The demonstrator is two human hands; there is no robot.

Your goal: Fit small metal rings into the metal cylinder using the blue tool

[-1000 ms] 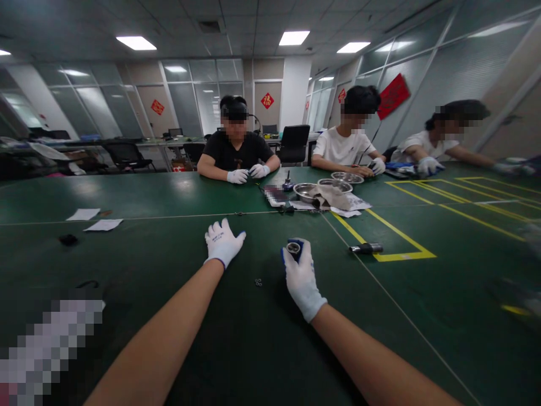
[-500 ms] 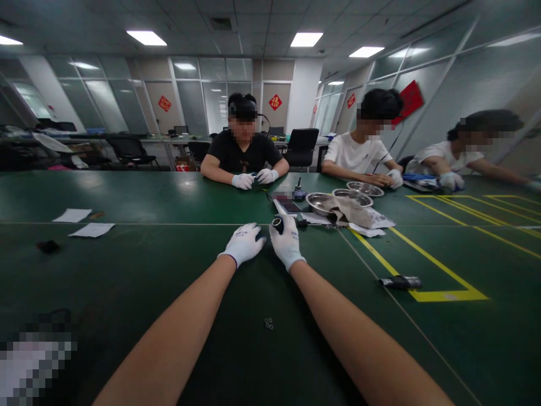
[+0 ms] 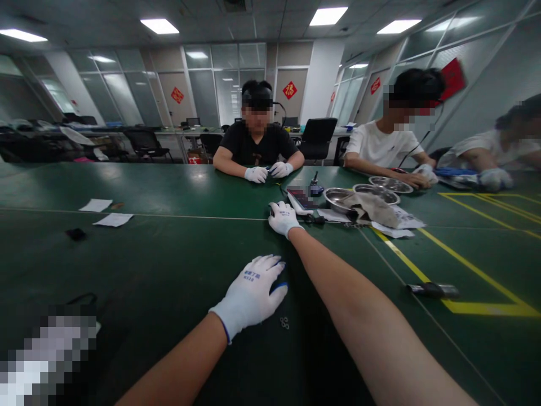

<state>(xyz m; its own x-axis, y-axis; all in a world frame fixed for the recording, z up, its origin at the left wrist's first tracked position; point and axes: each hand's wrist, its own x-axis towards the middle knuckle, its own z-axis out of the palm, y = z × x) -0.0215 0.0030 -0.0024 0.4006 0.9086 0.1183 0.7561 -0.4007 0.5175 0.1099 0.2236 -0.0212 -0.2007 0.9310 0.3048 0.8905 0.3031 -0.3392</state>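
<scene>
My left hand [image 3: 256, 288], in a white glove with blue trim, is held palm down over the green table with its fingers apart and nothing in them. Just right of its wrist lie several small metal nuts or rings [image 3: 284, 323] in a cluster. Farther forward, my right hand [image 3: 284, 219], gloved the same way, is closed with its fingers curled at the table's seam line. Only a dark edge shows at its left side; the dark cylindrical part it held earlier is otherwise hidden by the glove. A phone-like device [image 3: 301, 199] lies just beyond the right hand.
Steel bowls [image 3: 338, 197], a grey cloth [image 3: 374, 210] and papers [image 3: 399, 230] lie right of the device. A metal-and-black cylinder [image 3: 433, 290] rests by yellow tape [image 3: 492, 308]. Paper sheets [image 3: 113, 219] are at left. Several co-workers [image 3: 257, 135] sit opposite.
My left hand has drawn back toward me, toward the small nuts, and opened. The right hand has turned palm down, hiding the dark cylindrical part. The camera view has shifted left.
</scene>
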